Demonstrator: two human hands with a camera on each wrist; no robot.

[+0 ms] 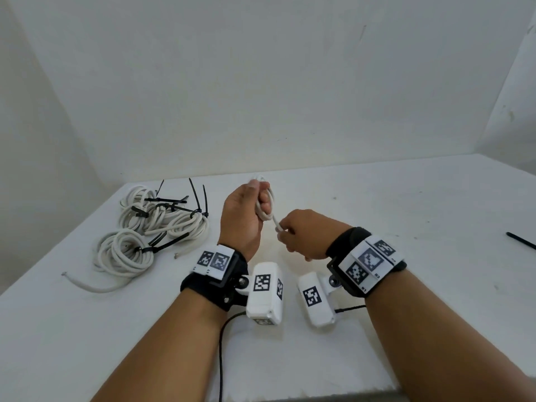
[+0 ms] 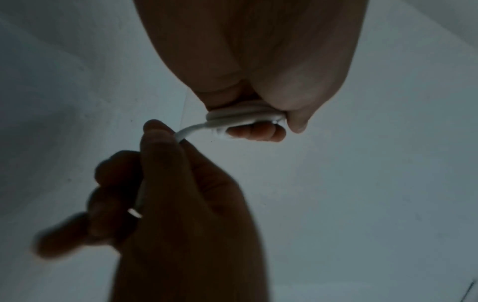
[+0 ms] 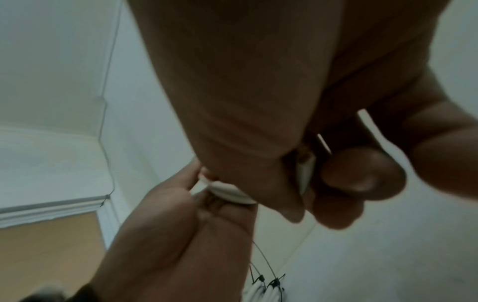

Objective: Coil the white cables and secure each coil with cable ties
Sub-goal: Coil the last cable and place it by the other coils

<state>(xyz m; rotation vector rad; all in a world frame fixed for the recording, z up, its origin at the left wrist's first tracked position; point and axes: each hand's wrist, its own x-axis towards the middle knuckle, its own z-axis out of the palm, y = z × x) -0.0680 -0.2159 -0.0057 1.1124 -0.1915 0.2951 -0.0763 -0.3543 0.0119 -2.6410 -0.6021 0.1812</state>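
My left hand (image 1: 246, 210) is raised above the white table (image 1: 377, 213) and grips a small coil of white cable (image 1: 268, 210) wound round its fingers. My right hand (image 1: 301, 236) sits just to its right and pinches the cable's free end (image 1: 278, 227). In the left wrist view the coil (image 2: 240, 118) shows under the left thumb, and the right hand (image 2: 160, 167) pinches the tail (image 2: 186, 131). The right wrist view shows the coil (image 3: 230, 192) in the left hand (image 3: 181, 224) and the cable end (image 3: 305, 173) between right thumb and fingers.
A pile of several coiled white cables (image 1: 150, 227) bound with black cable ties (image 1: 171, 204) lies at the left of the table. One loose cable tail (image 1: 87, 285) trails toward the front left. A single black cable tie (image 1: 522, 240) lies at the far right edge.
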